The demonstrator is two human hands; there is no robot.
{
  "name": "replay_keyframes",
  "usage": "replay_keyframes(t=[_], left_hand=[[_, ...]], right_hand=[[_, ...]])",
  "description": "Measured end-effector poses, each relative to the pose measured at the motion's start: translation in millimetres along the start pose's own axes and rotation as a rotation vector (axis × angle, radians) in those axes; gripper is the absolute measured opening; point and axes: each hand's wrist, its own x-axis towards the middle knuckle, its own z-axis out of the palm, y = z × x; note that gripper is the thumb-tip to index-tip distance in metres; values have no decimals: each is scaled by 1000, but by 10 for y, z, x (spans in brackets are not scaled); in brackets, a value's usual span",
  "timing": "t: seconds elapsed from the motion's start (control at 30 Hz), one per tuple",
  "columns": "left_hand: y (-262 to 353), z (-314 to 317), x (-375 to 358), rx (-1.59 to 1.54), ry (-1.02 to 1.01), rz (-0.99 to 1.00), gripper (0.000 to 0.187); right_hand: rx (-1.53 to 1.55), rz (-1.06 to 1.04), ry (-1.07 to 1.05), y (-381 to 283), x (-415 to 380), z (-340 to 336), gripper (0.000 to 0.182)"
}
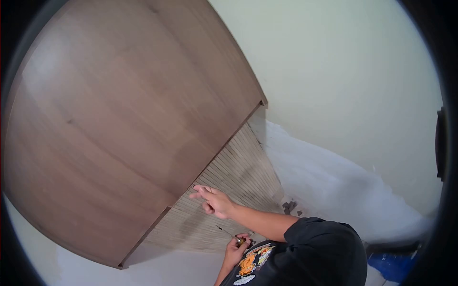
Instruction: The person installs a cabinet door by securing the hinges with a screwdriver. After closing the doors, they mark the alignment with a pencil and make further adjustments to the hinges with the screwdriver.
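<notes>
"So, largest entry?"
"Wooden panel [119, 119]: brown, broad; one edge borders the slatted surface [238, 167], pale, ribbed."
"Next size down?"
"Black shirt [319, 257], one, orange print on front."
"Hands?"
"Right hand [217, 202]: partly open, fingers reaching to the panel's edge; contact cannot be told. Left hand [234, 251]: closed around a tool handle, near the shirt front."
"Smallest?"
"Thin-shafted tool [240, 241]: one, in the left hand, tip bare, over the slatted surface in view"

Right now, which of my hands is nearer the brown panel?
Your right hand, by the brown panel; your left hand, farther away, holds a slim tool.
</notes>
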Motion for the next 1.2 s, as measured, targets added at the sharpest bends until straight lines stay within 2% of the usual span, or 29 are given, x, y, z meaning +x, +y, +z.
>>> replay_keyframes(t=[0.1, 0.17, 0.33, 0.37, 0.43, 0.47, 0.5, 0.57, 0.67, 0.77, 0.87, 0.97, 1.0, 1.1, 1.2], left_hand=[[-61, 78, 114, 48, 15, 55, 22], [-147, 65, 280, -9, 56, 154, 17], [382, -127, 573, -107, 298, 453, 6], [571, -111, 624, -181, 351, 499, 5], [931, -71, 765, -255, 470, 565, 14], [1013, -101, 840, -269, 522, 595, 18], [1080, -109, 930, -285, 573, 632, 21], [1220, -35, 1077, -294, 683, 680, 26], [1347, 73, 1245, -313, 829, 742, 30], [1425, 182, 1370, -331, 900, 802, 30], [1548, 359, 1363, -378, 926, 842, 28], [1603, 452, 1360, -340, 1072, 840, 25], [1632, 492, 1348, -367, 1082, 838, 22], [1623, 488, 1357, -319, 1092, 869, 20], [1659, 555, 1333, -318, 1078, 887, 21]], right_hand=[[-148, -99, -13, -188, -274, -338, 38], [-310, -190, 33, -573, -554, -554, 36], [-777, -890, 301, -1760, -1643, -927, 19], [-954, -1121, 350, -2003, -1876, -948, 19], [-1384, -1539, 395, -2472, -2322, -1069, 16], [-1524, -1597, 462, -2595, -2572, -1150, 23], [-1724, -1468, 503, -2741, -2917, -1187, 29], [-1865, -1657, 747, -2943, -3148, -1131, 27], [-1949, -1569, 992, -3162, -3379, -1305, 24], [-2171, -1619, 818, -3247, -3454, -1563, 25], [-2197, -1640, 746, -3271, -3490, -1556, 30], [-2161, -1473, 772, -3246, -3533, -1369, 30], [-2033, -1264, 973, -3177, -3567, -1230, 24], [-1848, -1553, 905, -3166, -3434, -1430, 15], [-1896, -1665, 826, -3213, -3450, -1522, 13]])
